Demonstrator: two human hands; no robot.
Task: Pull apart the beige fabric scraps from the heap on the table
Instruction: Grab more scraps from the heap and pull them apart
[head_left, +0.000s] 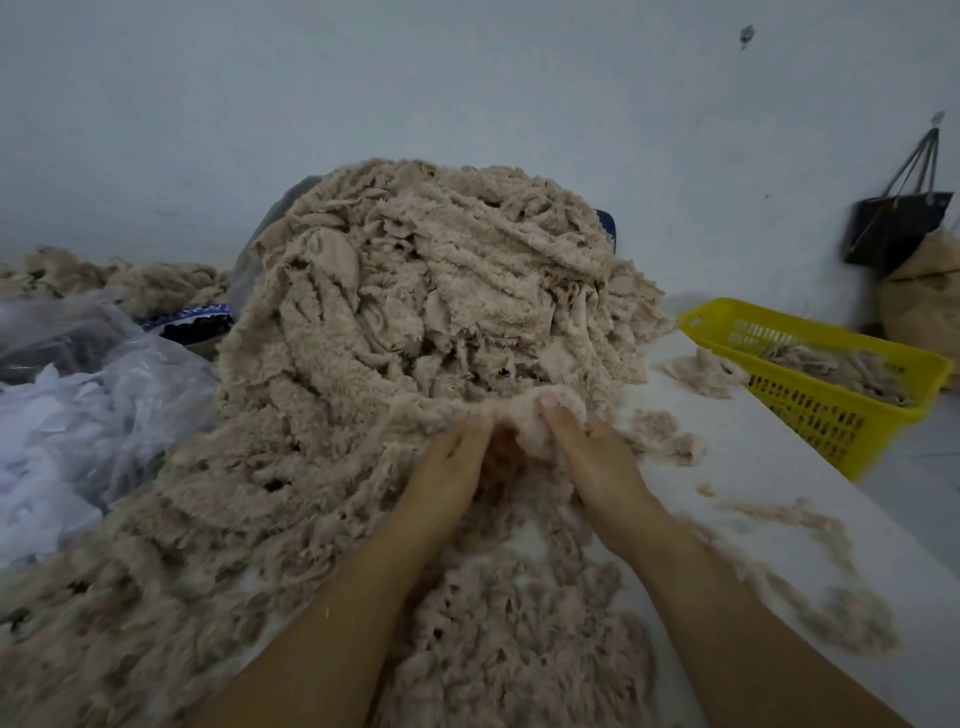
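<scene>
Fluffy beige heap, frayed edges, L hand & R hand both pinching one scrap

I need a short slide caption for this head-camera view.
Left hand and right hand grip a beige scrap at the heap's foot; yellow basket nearby.

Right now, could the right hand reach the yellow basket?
Probably yes, once it lets go. The right hand grips a fluffy scrap with the left hand, but only bare table and loose bits lie between it and the yellow basket.
</scene>
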